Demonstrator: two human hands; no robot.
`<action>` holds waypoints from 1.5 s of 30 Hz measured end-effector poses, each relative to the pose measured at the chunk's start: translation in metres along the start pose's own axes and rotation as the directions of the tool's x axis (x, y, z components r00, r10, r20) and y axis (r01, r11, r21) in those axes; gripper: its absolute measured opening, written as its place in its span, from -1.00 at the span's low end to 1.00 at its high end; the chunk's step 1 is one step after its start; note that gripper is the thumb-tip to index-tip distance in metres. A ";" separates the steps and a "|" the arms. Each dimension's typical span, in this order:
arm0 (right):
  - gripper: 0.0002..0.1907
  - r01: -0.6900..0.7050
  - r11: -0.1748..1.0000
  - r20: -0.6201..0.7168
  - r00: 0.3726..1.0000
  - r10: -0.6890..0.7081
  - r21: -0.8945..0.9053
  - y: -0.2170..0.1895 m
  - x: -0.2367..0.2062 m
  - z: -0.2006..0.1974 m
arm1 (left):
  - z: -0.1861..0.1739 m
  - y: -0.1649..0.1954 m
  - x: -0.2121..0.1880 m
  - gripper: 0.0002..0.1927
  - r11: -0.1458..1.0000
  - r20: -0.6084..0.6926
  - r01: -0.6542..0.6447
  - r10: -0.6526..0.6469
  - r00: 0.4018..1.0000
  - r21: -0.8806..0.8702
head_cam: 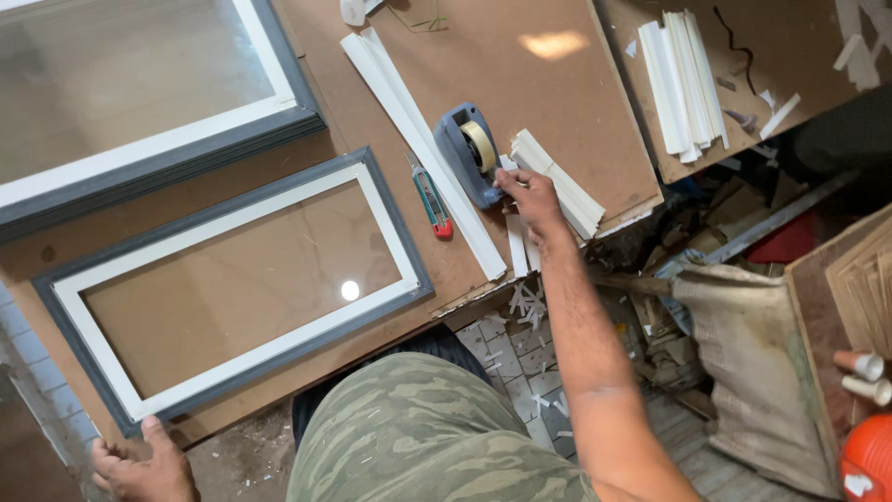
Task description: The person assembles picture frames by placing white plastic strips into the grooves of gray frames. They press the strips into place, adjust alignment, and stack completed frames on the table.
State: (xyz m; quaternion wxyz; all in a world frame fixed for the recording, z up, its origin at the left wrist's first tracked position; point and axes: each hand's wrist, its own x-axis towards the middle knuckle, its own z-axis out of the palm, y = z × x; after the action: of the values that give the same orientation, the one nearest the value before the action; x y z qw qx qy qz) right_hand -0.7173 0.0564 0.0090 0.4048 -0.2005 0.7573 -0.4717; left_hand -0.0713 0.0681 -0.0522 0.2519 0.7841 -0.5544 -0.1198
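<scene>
Two hands | right hand (528, 197) touches white strips (557, 181) | left hand (139, 465) grips board edge (102, 429)

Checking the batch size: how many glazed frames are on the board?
2: a small frame near the left hand, and a larger frame top left, partly cropped.

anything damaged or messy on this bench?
Yes. The brown board tabletop has a ragged, chipped front edge near the right hand, with pale strips overhanging it. White offcuts litter the tiled floor below. The framed glass panel lies skewed to the bench edge, by the left hand.
</scene>
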 end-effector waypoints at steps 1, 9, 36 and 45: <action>-0.78 -0.031 0.993 0.020 0.999 0.028 0.117 0.005 -0.001 -0.004 | -0.004 0.004 -0.005 -0.39 0.999 -0.006 0.013 -0.013 1.000 0.031; -0.67 0.322 0.940 -0.087 0.939 -0.332 -0.108 0.057 -0.011 -0.004 | -0.010 0.029 -0.001 -0.41 0.988 0.019 0.137 -0.139 0.990 0.073; -0.79 0.233 0.320 0.078 0.898 -0.432 -0.918 -0.022 -0.090 0.097 | -0.033 0.115 0.094 -0.56 0.919 0.102 -0.235 0.280 0.955 -0.317; -0.70 0.918 0.290 0.818 0.379 -0.432 -0.272 -0.106 -0.182 0.363 | -0.045 0.120 0.148 -0.59 0.599 0.346 -0.111 0.592 0.728 -0.793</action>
State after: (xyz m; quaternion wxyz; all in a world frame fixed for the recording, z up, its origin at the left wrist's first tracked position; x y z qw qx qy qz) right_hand -0.3268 -0.0691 0.0964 0.2469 -0.7989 0.5181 -0.1802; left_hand -0.0950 -0.0888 0.0629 0.3787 0.4075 -0.6592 -0.5060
